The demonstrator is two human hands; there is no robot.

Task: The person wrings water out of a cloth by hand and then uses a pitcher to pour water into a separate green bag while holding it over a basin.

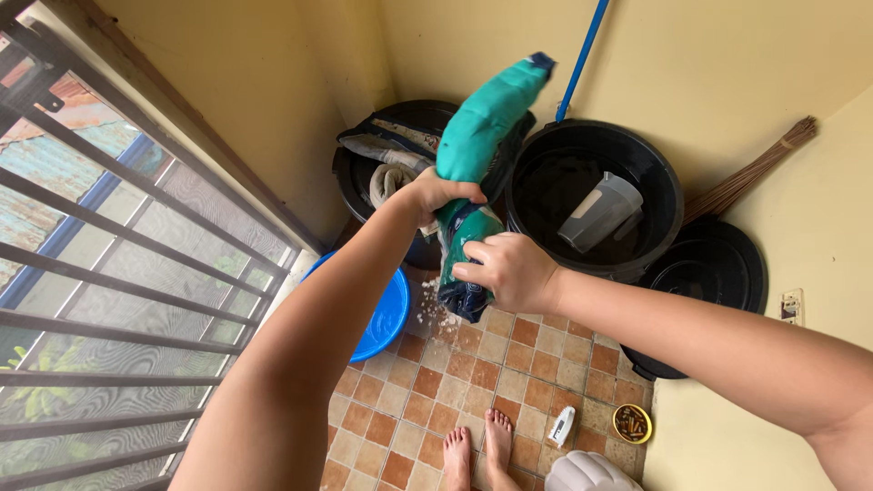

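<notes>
Blue basin [386, 314] half hidden behind left arm.

Both hands wring teal garment [479, 173] held up over tiled floor [436, 400] — left hand [436, 194] grips middle, right hand [506, 271] lower end. Blue basin [386, 318] at floor's left edge; black bin [655, 195] with clear jug [600, 211] in far corner — bare feet [477, 450] at near edge.

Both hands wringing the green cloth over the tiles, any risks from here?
1. Drops fall from the green cloth, twisted by the left hand and right hand, onto the tiled floor beside the blue basin, not into it. The bare feet may slip.
2. The small white bottle and round tin lie close to the feet, a likely trip hazard.
</notes>
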